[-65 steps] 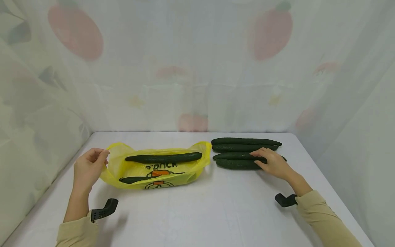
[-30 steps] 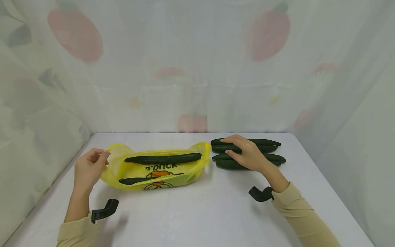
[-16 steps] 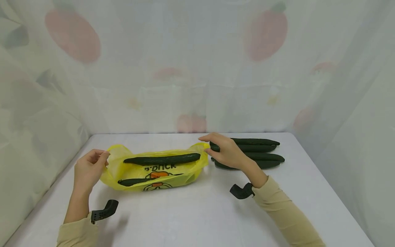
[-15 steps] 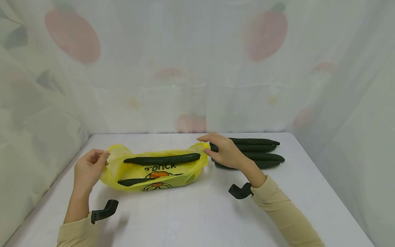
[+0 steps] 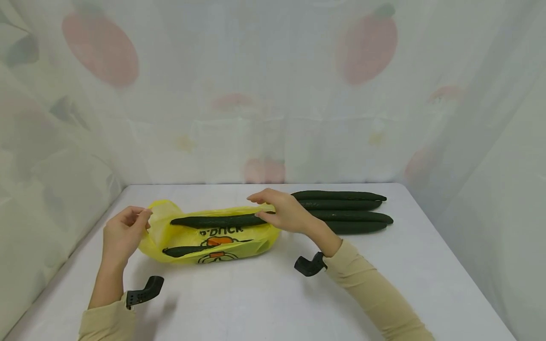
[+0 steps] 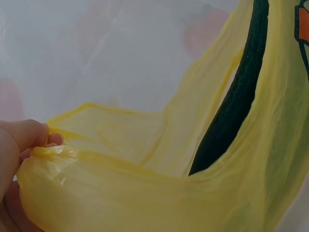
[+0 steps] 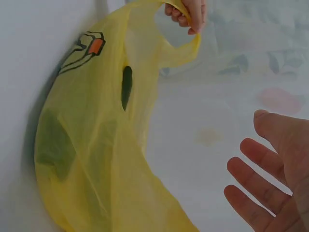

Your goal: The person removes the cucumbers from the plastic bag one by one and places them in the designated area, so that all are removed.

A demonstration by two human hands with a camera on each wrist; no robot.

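Head view: a yellow bag (image 5: 213, 239) with an orange and black print lies on the white table (image 5: 273, 293), its long axis running left to right, mouth facing away from the person. One dark green cucumber (image 5: 217, 220) lies along the open mouth, pointing left-right; a second shows through the plastic below it. The left hand (image 5: 123, 232) pinches the bag's left handle. The right hand (image 5: 283, 213) hovers at the bag's right end, fingers loosely spread, holding nothing. Four cucumbers (image 5: 350, 210) lie side by side just to the right, parallel to the bag.

Left wrist view: fingers (image 6: 29, 140) pinch the crumpled yellow handle (image 6: 82, 159); a cucumber (image 6: 236, 101) lies inside the bag.

Right wrist view: the right hand's fingers (image 7: 260, 169) are spread, apart from the bag (image 7: 101, 145).
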